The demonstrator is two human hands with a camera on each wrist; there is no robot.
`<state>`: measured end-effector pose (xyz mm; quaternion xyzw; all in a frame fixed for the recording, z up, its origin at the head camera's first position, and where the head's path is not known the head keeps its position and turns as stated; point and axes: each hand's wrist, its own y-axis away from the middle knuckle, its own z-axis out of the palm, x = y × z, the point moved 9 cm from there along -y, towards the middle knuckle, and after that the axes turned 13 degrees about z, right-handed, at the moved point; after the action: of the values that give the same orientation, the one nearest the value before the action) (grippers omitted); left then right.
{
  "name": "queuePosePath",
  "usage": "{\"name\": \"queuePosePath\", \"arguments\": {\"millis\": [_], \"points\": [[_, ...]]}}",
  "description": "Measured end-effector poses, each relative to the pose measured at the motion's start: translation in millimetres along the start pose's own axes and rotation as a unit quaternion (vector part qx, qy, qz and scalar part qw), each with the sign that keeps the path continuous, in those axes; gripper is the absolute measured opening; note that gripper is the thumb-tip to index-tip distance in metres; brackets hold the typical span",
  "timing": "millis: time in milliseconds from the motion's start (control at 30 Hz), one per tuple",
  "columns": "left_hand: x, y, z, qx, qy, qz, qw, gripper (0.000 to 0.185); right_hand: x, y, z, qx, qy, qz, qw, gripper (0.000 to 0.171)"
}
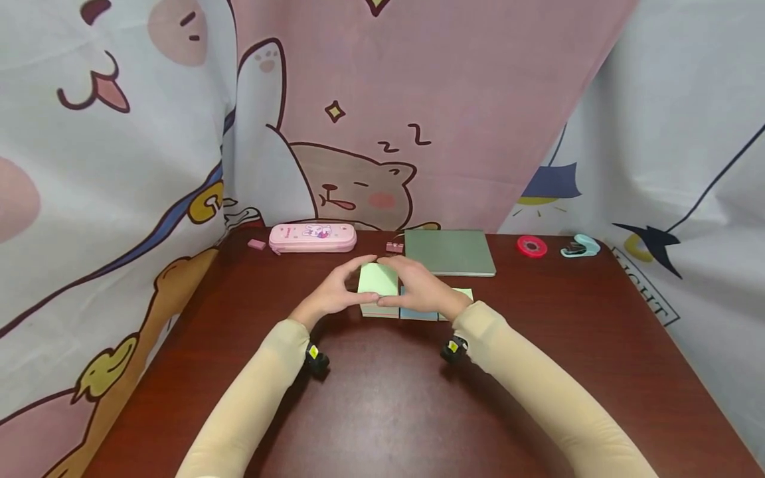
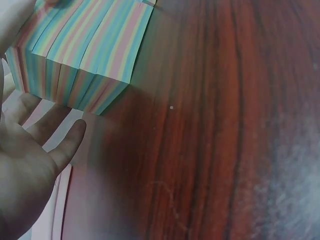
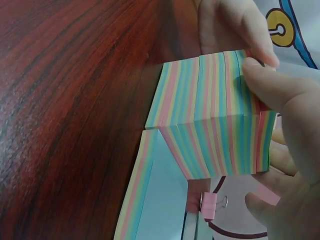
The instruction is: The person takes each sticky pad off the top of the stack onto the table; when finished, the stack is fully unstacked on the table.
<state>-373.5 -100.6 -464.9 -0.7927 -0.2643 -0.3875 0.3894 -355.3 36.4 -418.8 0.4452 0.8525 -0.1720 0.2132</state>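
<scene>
Both hands are at the top of a tall stack of sticky notes (image 1: 378, 279), pale green on top with pink, yellow and blue striped sides. My left hand (image 1: 332, 292) grips its left part, thumb at the near side and fingers behind. From the right, my right hand (image 1: 423, 287) holds it the same way, the two thumbs meeting at the near face. In the right wrist view the right thumb (image 3: 275, 82) presses near the top edge. Right beside the stack's base lies a lower blue-topped sticky note pad (image 3: 162, 185). A yellow-green pad (image 1: 465, 292) is partly hidden behind the right wrist.
Along the table's back edge lie a pink eraser (image 1: 256, 244), a pink pencil case (image 1: 313, 239), a pink binder clip (image 1: 394, 247), a green notebook (image 1: 449, 252), a round red item (image 1: 522, 247) and a light blue stapler (image 1: 588, 245). Printed cloth hangs behind the brown table (image 1: 382, 411).
</scene>
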Motion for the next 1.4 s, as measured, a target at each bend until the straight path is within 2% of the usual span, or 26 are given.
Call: {"name": "queuePosePath", "arguments": {"millis": [167,333,567,733,867,1033,1400], "points": [[-2.4,2.1,0.3,-0.002,0.001,-0.005,1.0,0.089,12.0,8.1,-5.3,0.003,-0.017,0.018,1.0,0.083],[-5.0,3.6,-0.6,0.004,-0.009,-0.024,0.9997,0.082,37.7,31.1,-27.4,0.025,-0.033,0.025,0.999,0.083],[-10.1,4.8,-3.1,0.016,-0.037,-0.049,0.998,0.077,105.9,78.3,-54.2,0.031,-0.021,0.077,0.996,0.083],[-11.1,6.1,-2.6,0.015,-0.036,-0.049,0.9981,0.078,161.1,111.9,-60.8,0.033,0.01,0.116,0.993,0.083],[-11.2,6.8,-2.5,0.016,-0.029,-0.049,0.9983,0.077,189.7,132.2,-61.6,0.029,0.015,0.14,0.99,0.081],[-10.4,5.9,-2.3,0.013,-0.026,-0.048,0.9984,0.076,200.4,142.9,-59.9,0.022,0.02,0.137,0.99,0.079],[-11.0,2.7,-0.6,0.008,-0.03,-0.042,0.9986,0.077,196.3,141.2,-53.7,0.004,0.027,0.129,0.991,0.079]]}}
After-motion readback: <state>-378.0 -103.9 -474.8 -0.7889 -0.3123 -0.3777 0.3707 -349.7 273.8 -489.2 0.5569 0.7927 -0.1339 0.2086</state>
